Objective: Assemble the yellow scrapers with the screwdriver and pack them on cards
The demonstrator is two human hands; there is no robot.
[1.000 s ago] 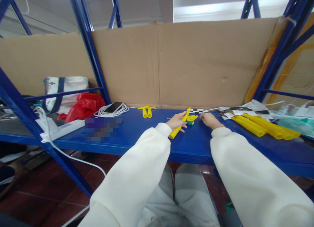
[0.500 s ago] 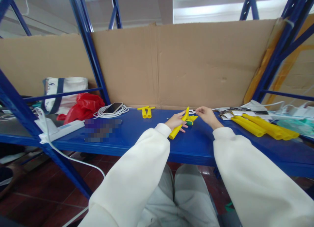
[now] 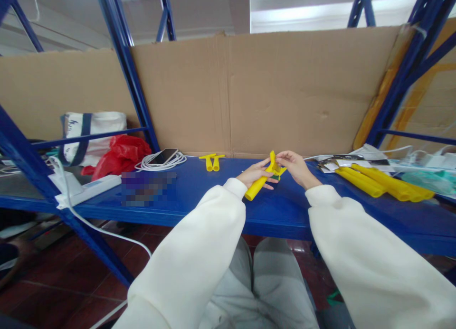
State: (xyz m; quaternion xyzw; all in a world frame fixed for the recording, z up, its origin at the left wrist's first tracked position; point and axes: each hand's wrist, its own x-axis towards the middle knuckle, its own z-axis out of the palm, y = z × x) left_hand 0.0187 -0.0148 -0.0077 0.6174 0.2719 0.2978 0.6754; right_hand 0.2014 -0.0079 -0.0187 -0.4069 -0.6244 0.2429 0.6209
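My left hand (image 3: 252,173) is closed round a yellow T-shaped plastic handle (image 3: 255,188), whose round end points down toward me and whose flat head is tilted up. At that head, my right hand (image 3: 295,165) has its thumb and fingers pinched together. Whatever is between those fingertips is too small to make out. A dark green piece (image 3: 274,178) shows just below the head, partly covered by my left fingers. Farther left, two similar yellow T-shaped handles (image 3: 213,163) lie side by side on the blue table (image 3: 199,196).
Several long yellow tubes (image 3: 384,184) lie at the right beside white and black packets (image 3: 351,162). A phone (image 3: 165,156) rests on a coiled white cable (image 3: 146,165) at the left. Nearby are a red plastic bag (image 3: 123,153) and a white power strip (image 3: 94,189). Cardboard (image 3: 285,91) closes off the back.
My right hand has moved left, bringing its fingertips to the head of the yellow handle. The handle has turned slightly in my left hand, so its head now shows more widely.
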